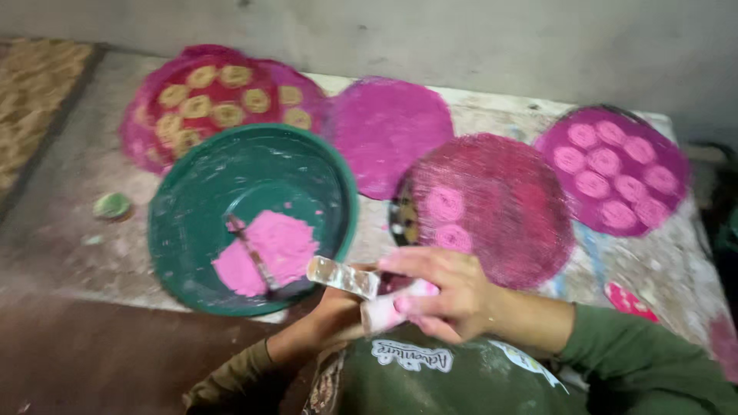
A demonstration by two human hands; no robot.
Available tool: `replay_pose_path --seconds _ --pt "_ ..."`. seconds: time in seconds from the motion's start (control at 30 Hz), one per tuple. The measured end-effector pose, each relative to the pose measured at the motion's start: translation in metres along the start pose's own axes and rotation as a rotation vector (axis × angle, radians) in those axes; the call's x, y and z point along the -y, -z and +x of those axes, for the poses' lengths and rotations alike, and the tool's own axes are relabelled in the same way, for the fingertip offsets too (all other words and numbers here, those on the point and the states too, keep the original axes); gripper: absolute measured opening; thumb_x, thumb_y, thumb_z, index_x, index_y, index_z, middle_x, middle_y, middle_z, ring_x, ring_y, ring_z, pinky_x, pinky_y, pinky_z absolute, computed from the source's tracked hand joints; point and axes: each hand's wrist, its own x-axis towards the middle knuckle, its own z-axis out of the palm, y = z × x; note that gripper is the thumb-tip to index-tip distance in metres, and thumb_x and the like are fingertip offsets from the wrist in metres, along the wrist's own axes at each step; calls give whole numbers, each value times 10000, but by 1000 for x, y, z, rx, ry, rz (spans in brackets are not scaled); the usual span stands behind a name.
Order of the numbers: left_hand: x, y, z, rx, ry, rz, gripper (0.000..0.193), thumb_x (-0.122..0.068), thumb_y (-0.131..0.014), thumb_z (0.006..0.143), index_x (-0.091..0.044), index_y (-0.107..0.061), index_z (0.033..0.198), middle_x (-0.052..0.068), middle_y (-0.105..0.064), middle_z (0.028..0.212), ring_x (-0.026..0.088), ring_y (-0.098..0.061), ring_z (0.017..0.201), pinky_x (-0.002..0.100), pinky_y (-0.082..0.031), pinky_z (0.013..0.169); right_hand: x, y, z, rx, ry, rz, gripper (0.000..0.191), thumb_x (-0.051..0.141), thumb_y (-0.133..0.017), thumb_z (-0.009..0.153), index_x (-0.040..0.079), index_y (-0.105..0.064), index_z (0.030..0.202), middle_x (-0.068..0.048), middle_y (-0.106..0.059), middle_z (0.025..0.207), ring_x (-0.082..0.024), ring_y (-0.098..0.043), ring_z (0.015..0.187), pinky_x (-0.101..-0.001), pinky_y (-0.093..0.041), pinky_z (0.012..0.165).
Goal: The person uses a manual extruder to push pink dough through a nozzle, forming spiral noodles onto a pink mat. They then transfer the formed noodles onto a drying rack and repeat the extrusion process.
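Observation:
My hands meet close to my chest, just in front of a green basin (192,192). My left hand (327,319) lies underneath, mostly hidden, and appears to hold a small shiny tube-shaped mould (342,277) that points toward the basin. From the right, my right hand (450,296) closes its fingers on a lump of pale pink dough (384,311) at the mould's near end. The basin holds a heap of pink dough (269,250) with a thin stick or spoon (250,250) lying across it.
Four round pink woven trays lie on a stained cloth: one far left with yellowish discs (223,96), a bare one (388,131), a middle one (492,200) and a right one (615,169) with pink discs. A small green lid (113,205) sits left of the basin.

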Motion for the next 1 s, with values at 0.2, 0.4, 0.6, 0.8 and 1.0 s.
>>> replay_pose_path --seconds 0.2,0.4,0.6,0.8,1.0 --pt "33 -28 83 244 159 684 354 -129 -784 849 -75 -701 1188 81 -737 1106 186 -702 1038 338 -586 885 9 58 -73 -67 -344 -182 710 261 -685 807 -54 -461 1403 -353 -463 1445 -520 -475 1337 -533 -352 1152" --pt "76 -39 171 269 220 915 397 -232 -841 797 -72 -707 1135 82 -740 1120 239 -703 1099 373 -554 1000 0 107 -195 74 -1081 1358 814 361 -809 899 -46 -433 1496 -209 -602 1352 -303 -614 1236 -467 -474 1096" --pt "114 31 292 -201 173 800 534 -260 -706 922 -23 -592 1387 190 -660 1356 331 -584 1262 452 -423 1101 34 108 -306 -341 -1196 854 869 278 -786 872 99 -317 1580 -115 -614 1251 -232 -614 1161 -388 -469 1058" --pt "169 85 299 -483 378 169 442 -216 -470 1036 -84 -584 1443 163 -676 1338 311 -633 1198 450 -492 1033 46 110 -352 -665 -1233 771 800 211 -733 865 -11 -334 1522 -151 -601 1317 -270 -625 1214 -425 -485 1054" --pt "225 58 222 -768 132 -17 431 -181 -507 1049 -69 -511 1466 133 -597 1428 250 -579 1265 400 -478 1027 28 99 -340 -788 -1232 791 845 238 -727 829 -37 -328 1521 -194 -599 1327 -302 -641 1200 -445 -488 1045"
